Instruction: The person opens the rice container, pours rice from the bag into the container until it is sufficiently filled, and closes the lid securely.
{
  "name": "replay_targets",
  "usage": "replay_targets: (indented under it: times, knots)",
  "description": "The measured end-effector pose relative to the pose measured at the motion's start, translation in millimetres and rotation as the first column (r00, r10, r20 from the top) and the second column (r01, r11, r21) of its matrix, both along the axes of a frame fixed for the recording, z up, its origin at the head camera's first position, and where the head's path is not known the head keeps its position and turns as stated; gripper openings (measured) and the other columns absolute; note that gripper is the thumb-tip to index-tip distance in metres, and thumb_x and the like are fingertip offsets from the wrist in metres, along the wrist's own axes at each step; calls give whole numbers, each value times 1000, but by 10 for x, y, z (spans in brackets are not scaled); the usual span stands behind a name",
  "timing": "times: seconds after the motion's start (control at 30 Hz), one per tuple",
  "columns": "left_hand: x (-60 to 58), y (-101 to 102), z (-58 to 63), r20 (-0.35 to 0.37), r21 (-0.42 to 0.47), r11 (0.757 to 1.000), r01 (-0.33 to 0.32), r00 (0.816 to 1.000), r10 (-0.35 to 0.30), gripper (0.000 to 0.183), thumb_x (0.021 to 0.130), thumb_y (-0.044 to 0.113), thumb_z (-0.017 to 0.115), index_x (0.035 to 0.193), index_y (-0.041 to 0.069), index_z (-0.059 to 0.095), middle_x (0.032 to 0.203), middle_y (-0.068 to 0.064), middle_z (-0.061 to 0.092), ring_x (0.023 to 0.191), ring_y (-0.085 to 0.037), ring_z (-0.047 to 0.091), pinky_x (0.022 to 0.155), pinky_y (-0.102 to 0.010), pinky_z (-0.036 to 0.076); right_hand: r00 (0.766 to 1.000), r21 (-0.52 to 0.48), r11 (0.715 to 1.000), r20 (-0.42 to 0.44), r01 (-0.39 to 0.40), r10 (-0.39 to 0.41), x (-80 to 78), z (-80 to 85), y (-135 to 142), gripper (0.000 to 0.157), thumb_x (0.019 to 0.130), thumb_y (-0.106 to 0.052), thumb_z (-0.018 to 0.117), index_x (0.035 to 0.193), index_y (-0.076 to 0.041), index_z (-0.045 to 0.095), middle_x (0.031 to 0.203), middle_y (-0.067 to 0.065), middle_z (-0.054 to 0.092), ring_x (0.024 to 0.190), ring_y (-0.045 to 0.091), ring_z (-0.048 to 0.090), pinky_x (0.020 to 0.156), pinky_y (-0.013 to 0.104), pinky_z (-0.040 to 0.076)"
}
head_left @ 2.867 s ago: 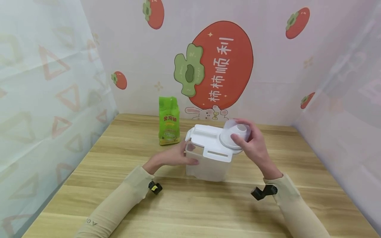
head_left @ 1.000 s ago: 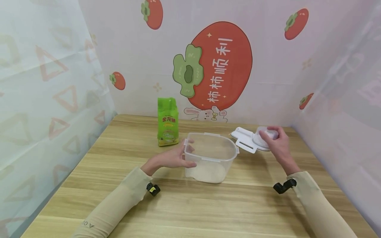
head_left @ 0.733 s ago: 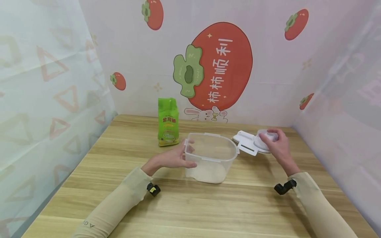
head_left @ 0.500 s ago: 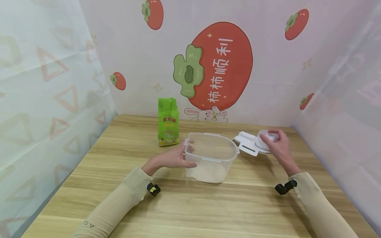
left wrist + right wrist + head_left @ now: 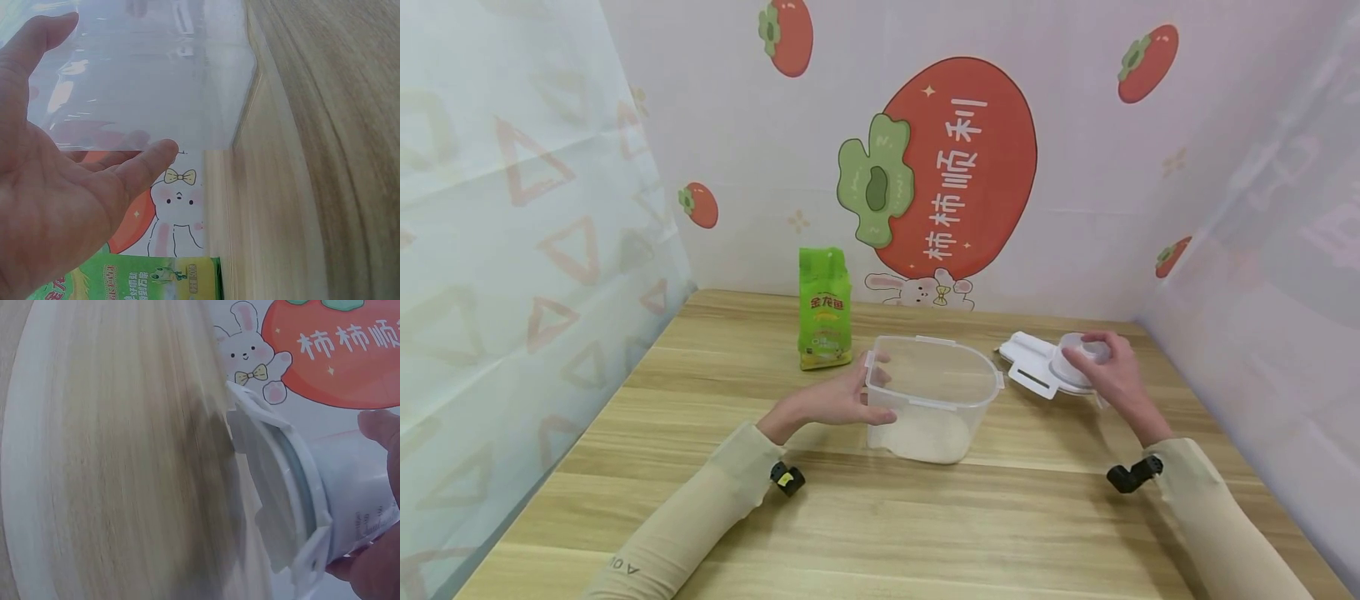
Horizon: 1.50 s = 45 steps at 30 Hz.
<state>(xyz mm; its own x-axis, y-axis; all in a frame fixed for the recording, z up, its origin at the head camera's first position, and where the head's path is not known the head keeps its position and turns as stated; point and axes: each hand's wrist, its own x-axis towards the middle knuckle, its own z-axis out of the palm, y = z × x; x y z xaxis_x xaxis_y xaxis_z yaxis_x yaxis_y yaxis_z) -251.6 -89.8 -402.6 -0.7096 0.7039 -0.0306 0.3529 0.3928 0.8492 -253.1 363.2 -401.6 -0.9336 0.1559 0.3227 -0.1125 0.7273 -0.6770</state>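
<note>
White lid (image 5: 1034, 358) below the right hand (image 5: 1118, 377), cup (image 5: 351, 484) in grip

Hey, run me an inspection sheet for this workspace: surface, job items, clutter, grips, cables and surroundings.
Surface: wood-grain table, flat.
Job items: clear container upright and uncovered, white contents at the bottom; white lid off to its right, apparently held off the table, with a translucent cup on top.
Clutter: one green bag, upright, left of and behind the clear container.
Grips: left grip holds the clear container's left end; right grip holds the translucent cup.
Cables: nothing seen; a black device sits on the left wrist, another black unit on the right.
Surroundings: printed back wall with red fruit and a rabbit; creased left wall.
</note>
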Motion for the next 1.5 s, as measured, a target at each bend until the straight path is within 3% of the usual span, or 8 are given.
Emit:
replay_targets:
  times: [0.27, 0.77, 1.07, 1.17, 1.33, 1.5]
  knots:
    - [-1, -8, -5, 6, -3, 1000, -4, 1000, 4, 88, 85, 37, 75, 148, 18, 16, 142, -16, 44, 127, -29, 52, 105, -45, 46, 995, 87, 994, 81, -71, 64, 37, 16, 87, 55, 90, -36, 68, 121, 6, 54, 134, 35, 42, 126, 51, 36, 98, 63, 30]
    - [-3, -1, -12, -14, -15, 1000, -1, 1000, 1, 90, 85, 39, 75, 149, 18, 16, 141, -15, 45, 127, -27, 52, 105, -44, 47, 989, 147, 982, 97, -121, 107, 49, -30, 149, 53, 91, -34, 68, 121, 8, 54, 128, 35, 48, 119, 50, 40, 92, 59, 34]
    - [8, -17, -21, 5, -13, 1000, -13, 1000, 13, 91, 84, 42, 75, 149, 23, 15, 143, -15, 44, 129, -27, 51, 106, -45, 46, 982, 298, 941, 146, -162, 122, 54, 83, -20, 49, 92, -28, 66, 122, 8, 51, 130, 44, 42, 122, 58, 35, 97, 67, 33]
    - [19, -24, -20, 12, -12, 1000, -17, 1000, 17, 92, 84, 42, 75, 149, 23, 14, 143, -15, 43, 129, -28, 51, 107, -45, 45, 986, 328, 933, 123, -146, 111, 71, 72, -75, 46, 91, -27, 67, 120, 6, 52, 132, 46, 39, 124, 60, 32, 98, 69, 31]
    - [23, -18, -27, 20, -3, 1000, -13, 1000, 13, 93, 84, 40, 76, 150, 23, 13, 144, -16, 42, 131, -29, 49, 107, -46, 45, 992, 361, 925, -13, -115, 129, 100, 54, -145, 41, 87, -20, 69, 114, 7, 54, 126, 44, 43, 121, 60, 33, 97, 69, 28]
    - [23, -21, -14, 27, 7, 1000, -8, 1000, 8, 95, 83, 39, 77, 151, 24, 11, 145, -17, 41, 132, -29, 48, 107, -46, 45, 970, 359, 927, -168, -106, 176, 125, 75, -263, 37, 82, -12, 71, 109, 8, 57, 122, 41, 48, 119, 59, 37, 97, 69, 27]
